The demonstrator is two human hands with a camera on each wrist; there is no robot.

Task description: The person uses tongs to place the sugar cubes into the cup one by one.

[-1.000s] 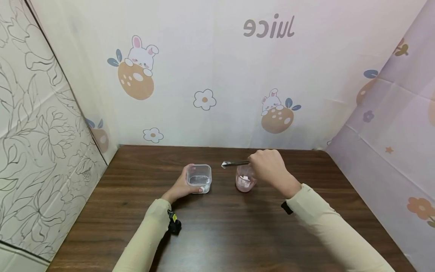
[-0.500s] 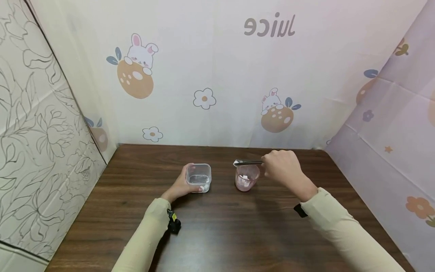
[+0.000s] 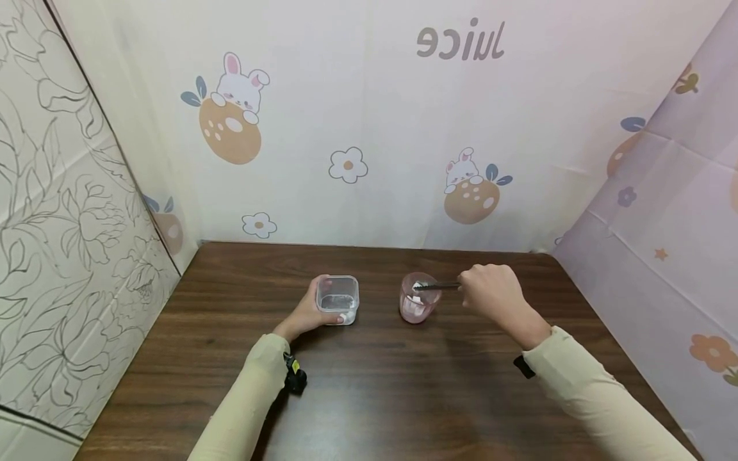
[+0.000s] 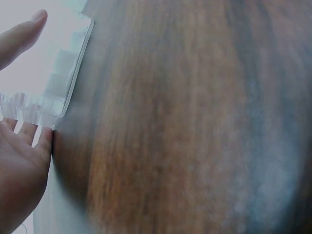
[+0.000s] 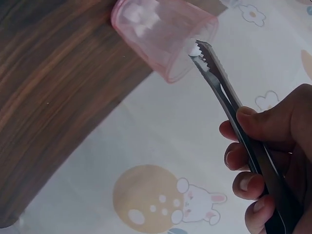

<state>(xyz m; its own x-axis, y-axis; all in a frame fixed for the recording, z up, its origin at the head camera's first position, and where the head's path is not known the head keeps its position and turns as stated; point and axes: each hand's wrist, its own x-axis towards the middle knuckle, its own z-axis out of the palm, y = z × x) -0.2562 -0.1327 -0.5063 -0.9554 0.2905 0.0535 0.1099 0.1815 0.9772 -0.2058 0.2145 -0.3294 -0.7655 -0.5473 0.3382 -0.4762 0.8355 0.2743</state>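
Observation:
My right hand [image 3: 494, 296] grips a pair of dark metal tongs [image 5: 226, 100] with serrated tips. Between those tips sits a small white piece [image 5: 196, 50], right at the mouth of a pink see-through cup [image 5: 168, 29]. Several white cube-like pieces [image 3: 412, 306] lie inside the cup, which stands upright in the head view. To its left, my left hand [image 3: 308, 314] holds a clear square plastic container [image 3: 337, 282] by its side, thumb along the near wall. A few whitish bits show low in the container.
The dark wooden table [image 3: 369, 397] runs back to a wall covered with a printed cloth [image 3: 369, 96]. Another printed cloth [image 3: 663, 269] hangs on the right, and a flower-patterned panel [image 3: 86, 211] stands at the left.
My right hand has moved right and a little toward me, bringing the tong tips with the white piece from left of the cup to over its mouth. The left hand has stayed on the container.

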